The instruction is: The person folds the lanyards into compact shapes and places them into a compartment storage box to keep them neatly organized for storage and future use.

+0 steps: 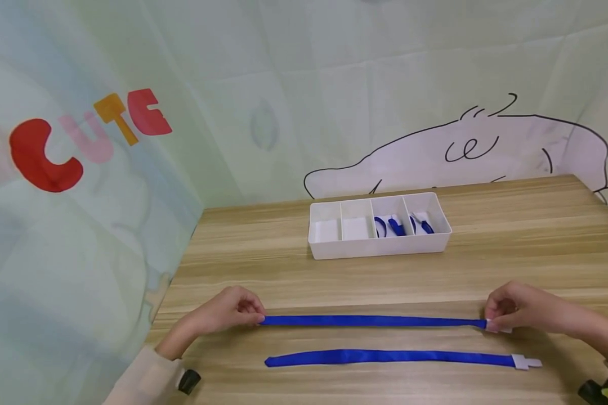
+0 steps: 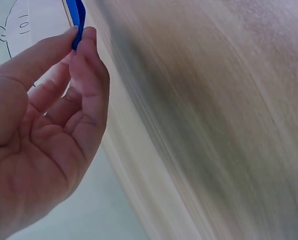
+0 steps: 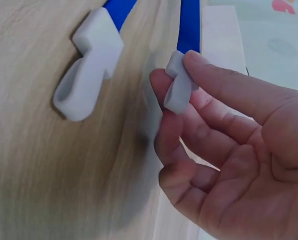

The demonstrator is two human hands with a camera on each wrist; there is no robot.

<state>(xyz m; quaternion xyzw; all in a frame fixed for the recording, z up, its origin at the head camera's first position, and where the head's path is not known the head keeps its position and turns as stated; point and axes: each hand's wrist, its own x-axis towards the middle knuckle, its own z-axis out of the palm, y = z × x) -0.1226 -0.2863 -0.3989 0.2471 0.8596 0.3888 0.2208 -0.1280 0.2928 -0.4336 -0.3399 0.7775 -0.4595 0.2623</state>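
A blue lanyard (image 1: pixel 372 321) is stretched nearly straight from side to side between both hands. My left hand (image 1: pixel 231 309) pinches its looped end between thumb and fingertips, as the left wrist view shows close up. At the other end, my right hand (image 1: pixel 529 308) grips the white plastic clip (image 3: pixel 180 85) between thumb and index finger. Closer to the front, a second blue lanyard (image 1: pixel 390 356) lies flat on the table, roughly parallel to the first. Its white clip (image 1: pixel 526 362) points right and also appears large in the right wrist view.
Behind the lanyards stands a white divided tray (image 1: pixel 380 247). Its two right compartments hold small blue-handled tools (image 1: pixel 397 227); the two left ones show bare bottoms. The wood-grain table (image 1: pixel 243 253) meets a printed cloth backdrop (image 1: pixel 233 112) at the back and left.
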